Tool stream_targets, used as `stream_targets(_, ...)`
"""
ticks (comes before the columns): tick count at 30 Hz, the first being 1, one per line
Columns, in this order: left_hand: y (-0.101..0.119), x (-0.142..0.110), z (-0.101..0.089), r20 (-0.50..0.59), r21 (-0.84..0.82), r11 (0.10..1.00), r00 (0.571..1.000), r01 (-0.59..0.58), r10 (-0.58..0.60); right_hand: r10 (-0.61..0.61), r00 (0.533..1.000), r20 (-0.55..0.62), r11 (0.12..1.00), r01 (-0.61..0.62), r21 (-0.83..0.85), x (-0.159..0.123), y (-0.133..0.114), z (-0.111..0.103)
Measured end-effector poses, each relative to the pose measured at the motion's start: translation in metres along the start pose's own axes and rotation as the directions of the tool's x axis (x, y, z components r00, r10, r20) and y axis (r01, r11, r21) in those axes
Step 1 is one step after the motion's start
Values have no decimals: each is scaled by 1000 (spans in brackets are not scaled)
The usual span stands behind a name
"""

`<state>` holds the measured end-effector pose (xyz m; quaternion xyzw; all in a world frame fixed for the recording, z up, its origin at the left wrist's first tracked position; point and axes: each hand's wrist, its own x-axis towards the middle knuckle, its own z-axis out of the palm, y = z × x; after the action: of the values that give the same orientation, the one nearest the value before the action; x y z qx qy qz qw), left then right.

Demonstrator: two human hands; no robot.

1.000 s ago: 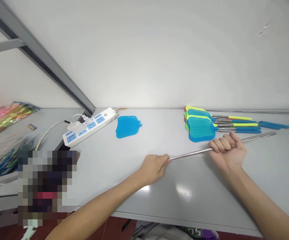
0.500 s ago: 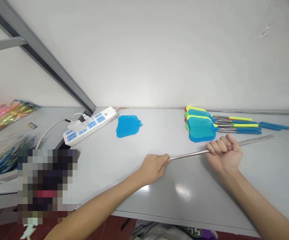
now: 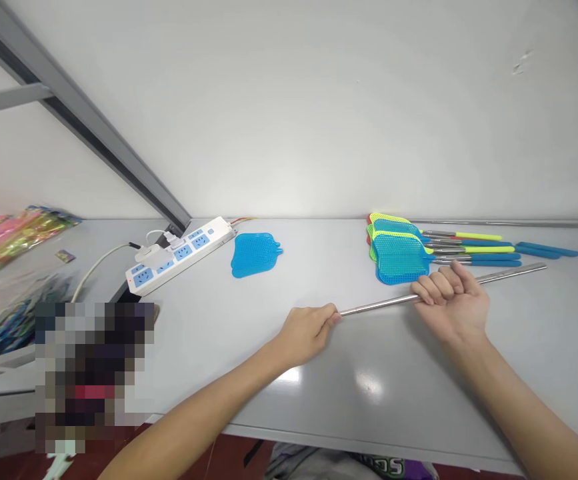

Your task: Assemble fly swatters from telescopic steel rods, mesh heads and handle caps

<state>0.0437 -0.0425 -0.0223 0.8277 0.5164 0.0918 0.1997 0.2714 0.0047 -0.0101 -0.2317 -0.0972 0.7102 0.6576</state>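
Observation:
A thin silver metal rod [image 3: 379, 306] runs between my hands, slanting up to the right above the table. My left hand [image 3: 309, 331] is closed around its left end. Further along, my right hand [image 3: 453, 303] wraps its fingers around the rod, palm turned up, and the free end sticks out to the right. Just behind my right hand lies a pile of fly swatters [image 3: 401, 259] with blue, yellow-green and red mesh heads, metal shafts and coloured grips. A loose blue swatter head [image 3: 255, 255] rests flat, farther back and left of my left hand.
A white power strip [image 3: 181, 255] with plugs and a cable sits at the left by a grey metal post [image 3: 119, 140]. Blue grip sleeves [image 3: 543, 250] lie right of the pile. More metal rods [image 3: 519, 223] lie along the wall. Plastic-bagged items [image 3: 23, 233] are at far left.
Both hands keep their hold on the rod. My right wrist has turned slightly and the rod has risen a little. The view has shifted slightly.

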Motion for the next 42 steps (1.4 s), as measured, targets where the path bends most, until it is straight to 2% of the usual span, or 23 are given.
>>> stream_targets(12, 2, 3, -4, 37, -41, 999, 999, 6, -5, 2, 999, -49, 1000, -1, 23, 4, -5, -4)
stream_targets(24, 4, 3, -3, -52, -161, 986, 998, 33, -42, -12, 996, -93, 999, 15, 32, 8, -6, -7)
stream_targets(27, 3, 3, -1, -96, -110, 994, 995, -3, -8, -9, 996, -90, 999, 12, 34, 10, -6, -14)
stream_targets(30, 3, 3, 2, -129, 9, 999, 991, -37, 38, 4, 994, -107, 1000, -2, 13, 13, -7, -20)
stream_targets(34, 5, 2, 5, -89, 115, 991, 993, -66, 77, 34, 984, -174, 999, -36, -9, 16, -7, -22)
stream_targets(42, 4, 1, 11, -55, 150, 984, 993, -100, 109, 60, 970, -234, 998, -56, 26, 14, -5, -20)
